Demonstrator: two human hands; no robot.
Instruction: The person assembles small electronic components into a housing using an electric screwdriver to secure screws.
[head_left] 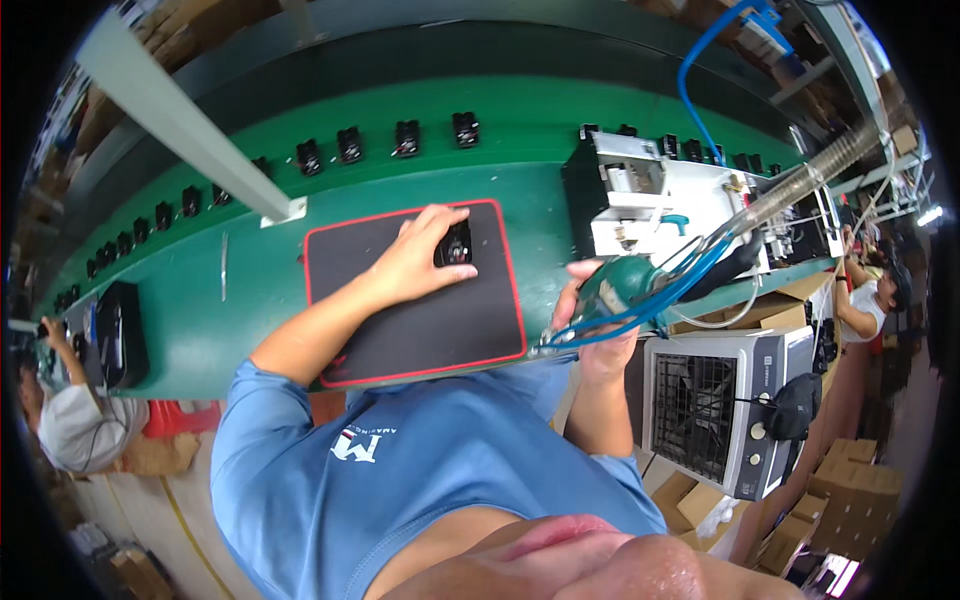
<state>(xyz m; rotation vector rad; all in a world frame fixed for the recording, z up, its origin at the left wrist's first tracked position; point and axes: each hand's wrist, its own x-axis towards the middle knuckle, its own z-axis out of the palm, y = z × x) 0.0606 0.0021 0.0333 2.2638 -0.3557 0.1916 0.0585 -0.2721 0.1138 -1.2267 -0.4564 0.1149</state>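
My left hand (pixel 418 258) rests on a small black part (pixel 457 244) that lies on a black mat with red edging (pixel 425 320), fingers wrapped around the part's left side. My right hand (pixel 590 320) grips a teal pneumatic tool (pixel 618 285) with blue hoses (pixel 690 265) running off to the right, held at the bench's near edge beside the mat.
A row of several black parts (pixel 405 138) rides the green conveyor belt (pixel 300 260) behind the mat. A white and black machine (pixel 680 205) stands to the right. A grey fan unit (pixel 720 400) and cardboard boxes (pixel 850 490) sit below. Other people work at far left (pixel 60 410) and far right (pixel 865 295).
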